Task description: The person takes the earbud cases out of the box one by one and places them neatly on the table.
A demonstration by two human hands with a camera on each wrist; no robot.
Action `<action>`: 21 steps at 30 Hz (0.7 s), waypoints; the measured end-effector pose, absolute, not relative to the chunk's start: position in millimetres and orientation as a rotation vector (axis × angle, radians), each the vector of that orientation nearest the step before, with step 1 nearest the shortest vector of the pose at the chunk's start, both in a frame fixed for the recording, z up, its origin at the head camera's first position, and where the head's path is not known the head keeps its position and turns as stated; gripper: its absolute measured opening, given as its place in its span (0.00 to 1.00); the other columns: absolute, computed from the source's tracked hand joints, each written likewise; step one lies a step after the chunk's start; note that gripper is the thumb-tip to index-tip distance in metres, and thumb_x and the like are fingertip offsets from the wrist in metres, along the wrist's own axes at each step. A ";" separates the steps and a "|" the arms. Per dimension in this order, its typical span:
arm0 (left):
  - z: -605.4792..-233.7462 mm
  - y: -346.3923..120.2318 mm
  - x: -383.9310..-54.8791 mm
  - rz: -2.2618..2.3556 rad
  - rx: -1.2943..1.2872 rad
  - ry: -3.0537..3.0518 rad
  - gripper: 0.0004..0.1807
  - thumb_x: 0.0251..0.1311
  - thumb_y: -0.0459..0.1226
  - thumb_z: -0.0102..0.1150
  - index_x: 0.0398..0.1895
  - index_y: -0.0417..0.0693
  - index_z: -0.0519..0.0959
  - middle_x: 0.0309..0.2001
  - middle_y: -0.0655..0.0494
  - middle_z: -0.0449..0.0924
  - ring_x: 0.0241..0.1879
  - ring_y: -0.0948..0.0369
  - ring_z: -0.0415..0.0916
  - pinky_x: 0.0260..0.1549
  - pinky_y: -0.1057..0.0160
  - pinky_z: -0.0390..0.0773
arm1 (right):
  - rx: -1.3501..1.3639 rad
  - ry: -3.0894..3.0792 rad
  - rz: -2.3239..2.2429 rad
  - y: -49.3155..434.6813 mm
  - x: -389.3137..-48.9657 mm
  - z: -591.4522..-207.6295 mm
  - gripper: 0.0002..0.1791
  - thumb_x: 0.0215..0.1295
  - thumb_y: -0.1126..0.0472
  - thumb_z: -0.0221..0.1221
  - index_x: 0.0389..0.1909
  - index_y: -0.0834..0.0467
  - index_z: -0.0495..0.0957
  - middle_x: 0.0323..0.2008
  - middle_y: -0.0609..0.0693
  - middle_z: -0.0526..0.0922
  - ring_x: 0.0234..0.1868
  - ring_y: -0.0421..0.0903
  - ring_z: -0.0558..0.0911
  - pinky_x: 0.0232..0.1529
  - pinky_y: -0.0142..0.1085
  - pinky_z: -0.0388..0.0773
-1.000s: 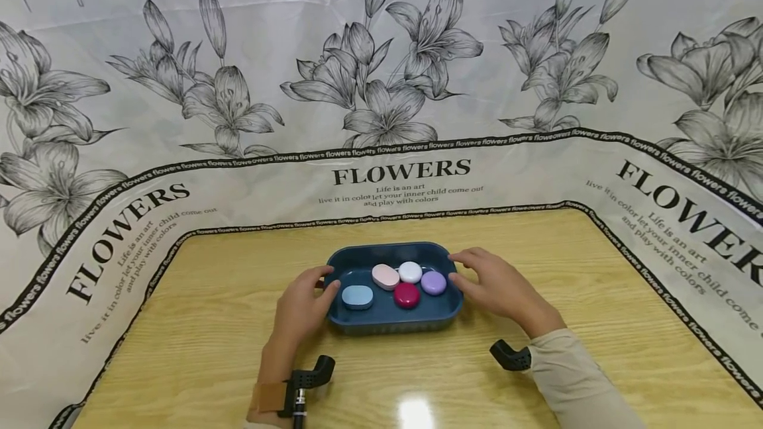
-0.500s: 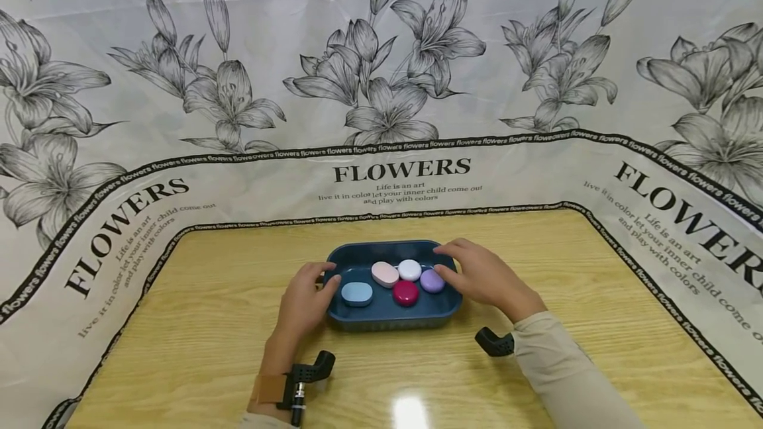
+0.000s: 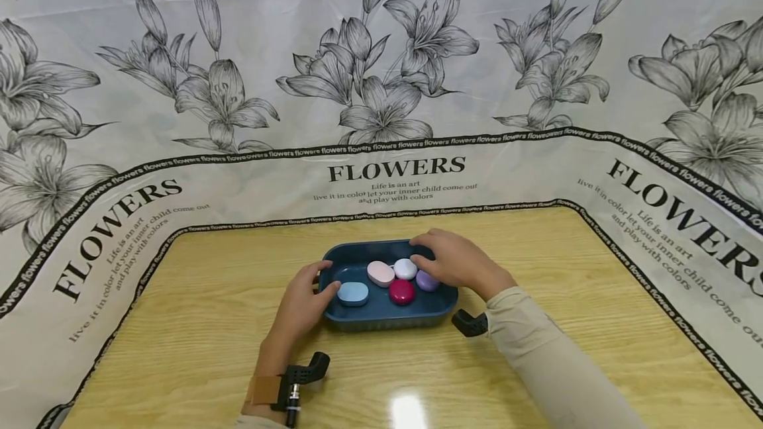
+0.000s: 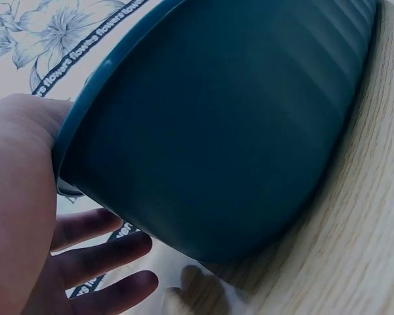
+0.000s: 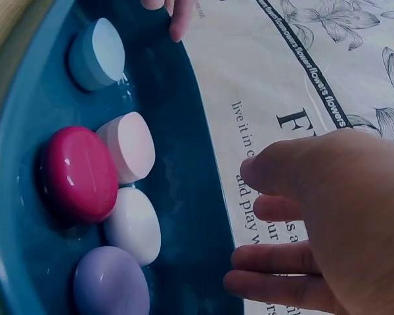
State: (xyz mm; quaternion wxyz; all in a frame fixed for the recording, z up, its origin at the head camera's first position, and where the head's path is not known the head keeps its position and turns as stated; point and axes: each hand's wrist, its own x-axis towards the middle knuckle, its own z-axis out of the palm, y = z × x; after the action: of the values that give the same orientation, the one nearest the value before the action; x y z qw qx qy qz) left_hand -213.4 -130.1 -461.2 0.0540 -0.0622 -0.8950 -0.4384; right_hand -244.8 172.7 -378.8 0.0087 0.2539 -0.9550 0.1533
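Note:
A dark blue oblong tub [image 3: 381, 324] stands on the table. Inside lie five-colour rounded pieces of unclear kind: light blue [image 3: 353, 294], pale pink [image 3: 381, 274], white [image 3: 405, 269], crimson [image 3: 401, 292] and purple [image 3: 426, 281]. My left hand [image 3: 298, 304] holds the tub's left end, thumb over the rim and other fingers outside below it, as the left wrist view shows. Over the tub's back right part hovers my right hand [image 3: 461, 262], its fingers loosely extended and holding nothing; in the right wrist view it is apart from the pieces. It partly covers the purple piece in the head view.
The wood-grain table [image 3: 197, 336] extends around the tub. A white cloth [image 3: 393, 184] printed with flowers and lettering encloses its back and sides. Black wrist mounts sit on the left wrist [image 3: 306, 369] and by the right sleeve [image 3: 471, 323].
My right hand has moved left and slightly away from me, from the tub's right rim to over its back right part. The left hand stays at the left end; the pieces keep their places.

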 end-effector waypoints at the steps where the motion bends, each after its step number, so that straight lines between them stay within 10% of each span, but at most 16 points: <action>1: -461.8 -130.7 -213.7 -1.340 -0.196 -2.721 0.27 0.66 0.46 0.63 0.67 0.49 0.74 0.69 0.46 0.69 0.65 0.47 0.70 0.59 0.46 0.74 | 0.797 -2.989 0.494 170.8 -247.1 -378.1 0.24 0.71 0.49 0.58 0.61 0.59 0.79 0.56 0.56 0.80 0.58 0.54 0.78 0.61 0.52 0.73; 21: -463.0 -130.1 -213.8 -1.444 -0.201 -2.713 0.29 0.67 0.45 0.63 0.70 0.49 0.71 0.71 0.47 0.66 0.68 0.47 0.67 0.60 0.46 0.72 | 0.930 -3.141 0.491 134.4 -271.7 -372.6 0.23 0.71 0.50 0.60 0.61 0.58 0.79 0.47 0.51 0.84 0.45 0.46 0.80 0.52 0.47 0.78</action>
State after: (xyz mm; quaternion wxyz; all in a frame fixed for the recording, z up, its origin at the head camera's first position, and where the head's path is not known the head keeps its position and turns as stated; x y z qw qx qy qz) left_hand -213.8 -130.1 -463.0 0.0308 -0.0651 -0.8804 -0.4687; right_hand -271.7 134.4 -372.6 -0.0850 0.2796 -0.9449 0.1477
